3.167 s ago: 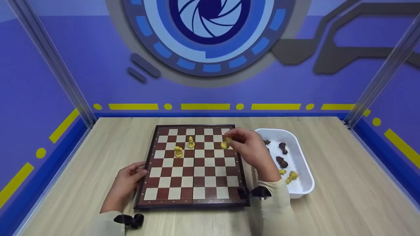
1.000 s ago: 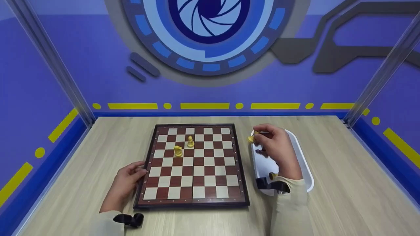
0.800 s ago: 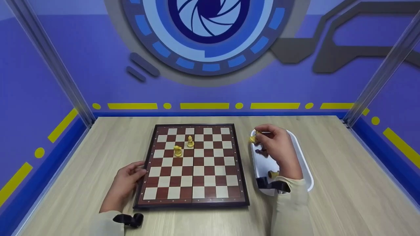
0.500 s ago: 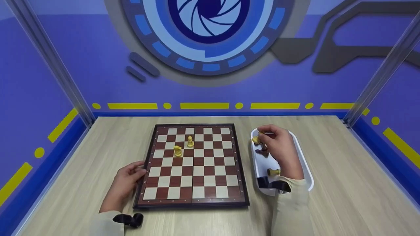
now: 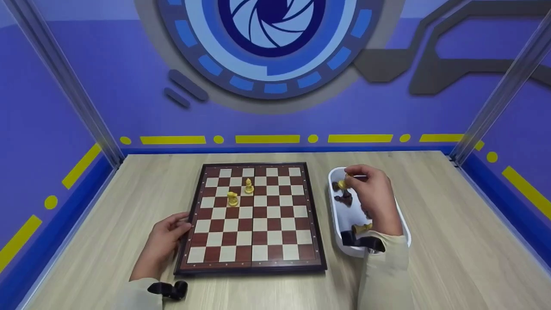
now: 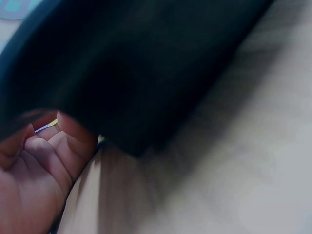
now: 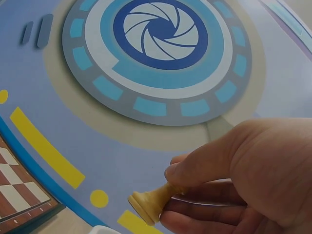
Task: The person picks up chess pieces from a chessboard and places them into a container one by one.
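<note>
Yellow chess piece [image 7: 151, 202] over far end of tub [image 5: 348, 215], pinched in right hand [image 5: 373, 192], best kept steady, clear of dark pieces [image 5: 346, 199] in tub; left hand [image 5: 165, 234] at board [image 5: 260, 224] left of tub, can't tell if gripping.

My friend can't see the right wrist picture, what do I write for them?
A person's right hand pinches a yellow chess piece in front of a bluish wall with a round design. Part of a chessboard shows at lower left.
</note>
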Action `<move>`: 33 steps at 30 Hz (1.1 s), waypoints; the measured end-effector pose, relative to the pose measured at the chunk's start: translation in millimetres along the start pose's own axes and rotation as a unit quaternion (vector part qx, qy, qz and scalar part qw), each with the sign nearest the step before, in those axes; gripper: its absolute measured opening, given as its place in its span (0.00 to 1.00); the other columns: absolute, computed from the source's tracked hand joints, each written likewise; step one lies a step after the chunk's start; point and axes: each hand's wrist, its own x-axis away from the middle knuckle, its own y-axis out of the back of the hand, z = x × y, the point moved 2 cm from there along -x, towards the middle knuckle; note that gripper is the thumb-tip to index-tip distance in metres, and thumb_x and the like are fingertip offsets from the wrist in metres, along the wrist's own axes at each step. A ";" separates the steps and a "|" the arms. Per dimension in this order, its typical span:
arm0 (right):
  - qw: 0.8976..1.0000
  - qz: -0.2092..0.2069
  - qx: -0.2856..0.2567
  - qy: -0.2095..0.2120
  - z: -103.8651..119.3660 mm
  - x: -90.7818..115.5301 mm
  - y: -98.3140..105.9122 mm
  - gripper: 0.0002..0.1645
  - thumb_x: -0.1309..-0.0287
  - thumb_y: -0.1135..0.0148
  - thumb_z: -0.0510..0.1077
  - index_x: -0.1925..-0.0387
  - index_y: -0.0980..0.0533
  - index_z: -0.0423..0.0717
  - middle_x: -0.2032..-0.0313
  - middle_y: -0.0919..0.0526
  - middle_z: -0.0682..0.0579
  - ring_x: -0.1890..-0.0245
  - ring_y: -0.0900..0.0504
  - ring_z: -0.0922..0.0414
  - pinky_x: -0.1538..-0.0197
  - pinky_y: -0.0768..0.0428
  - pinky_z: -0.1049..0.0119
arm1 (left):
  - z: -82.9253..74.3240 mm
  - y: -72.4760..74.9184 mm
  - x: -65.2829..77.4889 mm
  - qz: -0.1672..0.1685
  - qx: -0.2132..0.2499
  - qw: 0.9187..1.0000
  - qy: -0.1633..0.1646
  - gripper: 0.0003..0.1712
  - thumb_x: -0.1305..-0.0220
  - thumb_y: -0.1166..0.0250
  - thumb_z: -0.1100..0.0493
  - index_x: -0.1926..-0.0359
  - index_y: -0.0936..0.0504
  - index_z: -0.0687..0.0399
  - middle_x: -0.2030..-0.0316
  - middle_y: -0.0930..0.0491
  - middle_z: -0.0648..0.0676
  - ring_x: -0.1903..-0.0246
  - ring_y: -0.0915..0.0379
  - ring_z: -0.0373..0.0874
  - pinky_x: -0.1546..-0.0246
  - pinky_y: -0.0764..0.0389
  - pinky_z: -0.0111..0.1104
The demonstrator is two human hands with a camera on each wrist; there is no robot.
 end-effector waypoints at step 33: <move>0.999 0.039 -0.010 0.009 9.6 1.3 -17.8 0.15 0.35 0.44 0.42 0.50 0.21 0.42 0.58 0.18 0.39 0.72 0.20 0.55 0.66 0.15 0.56 | -2.6 -1.9 1.1 -0.008 0.011 1.000 -0.004 0.22 0.32 0.43 0.66 0.37 0.28 0.62 0.63 0.20 0.51 0.67 0.22 0.38 0.67 0.20 0.30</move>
